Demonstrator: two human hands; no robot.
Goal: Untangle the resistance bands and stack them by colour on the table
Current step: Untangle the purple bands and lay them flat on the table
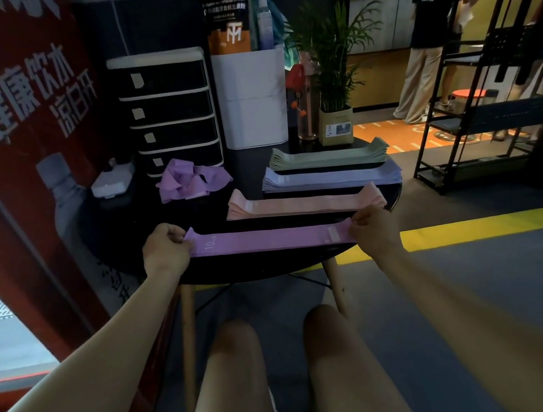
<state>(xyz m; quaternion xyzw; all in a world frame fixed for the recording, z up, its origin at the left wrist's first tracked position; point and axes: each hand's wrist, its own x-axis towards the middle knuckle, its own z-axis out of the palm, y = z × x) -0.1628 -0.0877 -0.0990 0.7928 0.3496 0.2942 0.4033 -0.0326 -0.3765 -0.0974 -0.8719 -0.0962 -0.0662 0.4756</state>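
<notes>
A purple resistance band [267, 239] lies stretched flat along the near edge of the round black table [120, 225]. My left hand [165, 249] pinches its left end and my right hand [374, 226] pinches its right end. Behind it lie three flat stacks: pink [301, 203], lavender-blue [332, 177] and green [329, 158]. A tangled heap of purple bands [191, 182] sits at the back left of the table.
Behind the heap stand a black drawer unit [169, 112] and a white box [250, 98]. A potted plant [334, 93] sits at the back right, a white power strip [111, 182] at the far left. A black metal rack [487, 73] stands to the right; a person stands beyond it.
</notes>
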